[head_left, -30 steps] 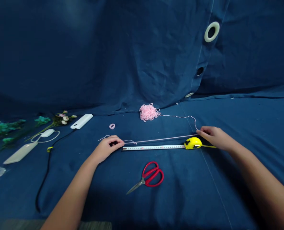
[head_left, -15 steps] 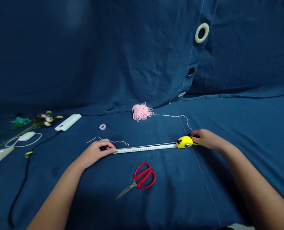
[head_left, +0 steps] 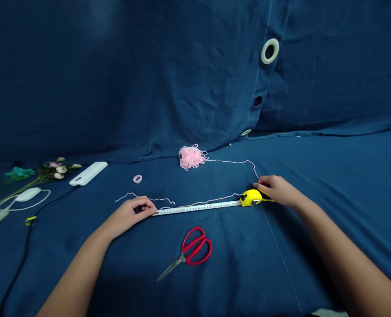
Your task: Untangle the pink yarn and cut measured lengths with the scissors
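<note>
A yellow tape measure [head_left: 250,198] lies on the blue cloth with its white blade [head_left: 198,207] drawn out to the left. My left hand [head_left: 134,215] is closed, thumb and fingertips pinching the blade's end, with pink yarn [head_left: 211,200] running out beside it. That yarn runs slack along the blade's far edge to the case. At the right, just behind the case, my right hand [head_left: 277,189] is closed in a pinch on the yarn, whose tail leads back to a tangled pink yarn bundle [head_left: 191,157]. The fingertips of my right hand are partly hidden.
Red-handled scissors [head_left: 197,250] lie closer to me, blades pointing lower left. A small yarn ring [head_left: 137,179] and a loose yarn strand [head_left: 154,199] lie near my left hand. Further left are a white power bank-like device [head_left: 89,173], a black cable [head_left: 27,246] and artificial flowers [head_left: 58,169].
The yarn between my hands was straight along the blade and now bows away from it in a slack curve. My right hand has moved slightly back from the case. The view has shifted slightly.
</note>
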The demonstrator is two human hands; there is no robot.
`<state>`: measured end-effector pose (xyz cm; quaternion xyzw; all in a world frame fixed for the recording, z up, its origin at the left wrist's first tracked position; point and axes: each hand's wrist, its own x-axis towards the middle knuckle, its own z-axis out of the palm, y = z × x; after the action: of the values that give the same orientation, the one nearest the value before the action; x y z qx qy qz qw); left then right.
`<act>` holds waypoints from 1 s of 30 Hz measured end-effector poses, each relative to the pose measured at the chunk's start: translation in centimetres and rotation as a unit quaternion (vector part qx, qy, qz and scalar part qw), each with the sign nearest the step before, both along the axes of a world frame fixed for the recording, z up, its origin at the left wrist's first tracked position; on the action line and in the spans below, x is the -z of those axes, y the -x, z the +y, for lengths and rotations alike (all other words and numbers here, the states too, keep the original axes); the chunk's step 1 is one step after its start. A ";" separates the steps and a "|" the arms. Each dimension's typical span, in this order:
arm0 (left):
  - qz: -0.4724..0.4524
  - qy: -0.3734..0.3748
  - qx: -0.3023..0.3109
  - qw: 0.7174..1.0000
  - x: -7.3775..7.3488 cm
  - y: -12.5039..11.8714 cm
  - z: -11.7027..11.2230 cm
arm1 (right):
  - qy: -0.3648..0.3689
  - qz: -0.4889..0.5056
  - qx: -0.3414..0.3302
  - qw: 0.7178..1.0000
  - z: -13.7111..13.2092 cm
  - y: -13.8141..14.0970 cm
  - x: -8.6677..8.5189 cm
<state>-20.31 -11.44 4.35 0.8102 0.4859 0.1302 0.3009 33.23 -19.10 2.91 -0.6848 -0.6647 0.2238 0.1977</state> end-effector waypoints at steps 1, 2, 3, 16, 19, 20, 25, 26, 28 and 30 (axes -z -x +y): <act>-0.010 -0.020 -0.013 1.000 0.0 -0.3 0.0 | -0.023 0.017 0.012 1.000 0.0 0.3 -0.1; -0.025 -0.045 -0.033 0.998 0.0 -0.9 -0.1 | -0.044 0.035 0.021 0.998 0.0 0.7 -0.2; -0.045 -0.076 -0.060 0.994 -0.1 -1.8 -0.3 | -0.062 0.052 0.025 0.996 0.0 0.9 -0.2; -0.027 -0.203 0.169 0.964 1.6 -27.3 -1.0 | -0.149 0.133 0.013 0.980 0.0 2.2 0.1; -0.018 -0.222 0.162 0.961 2.1 -28.4 0.0 | -0.151 0.132 0.014 0.980 0.0 2.1 -0.2; -0.027 -0.218 0.158 0.963 2.0 -28.2 0.2 | -0.151 0.127 0.017 0.980 0.0 2.0 -0.3; -0.159 -0.081 0.132 0.975 -0.1 -24.6 0.4 | -0.198 0.047 0.056 0.977 -0.5 2.4 -1.6; -0.186 -0.052 0.120 0.974 -0.6 -23.6 0.3 | -0.239 0.023 0.061 0.969 -0.8 3.2 -1.9; -0.226 -0.003 0.091 0.970 -1.2 -21.4 -0.1 | -0.343 -0.013 0.047 0.938 -1.9 6.0 -2.6; -0.258 0.037 0.067 0.963 -1.4 -19.3 -0.6 | -0.365 -0.015 -0.068 0.928 -3.3 9.8 -2.9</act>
<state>-1.01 -12.01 5.76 0.7680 0.3411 0.2960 0.4541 23.48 -22.39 5.84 -0.5218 -0.7483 -0.0324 0.4083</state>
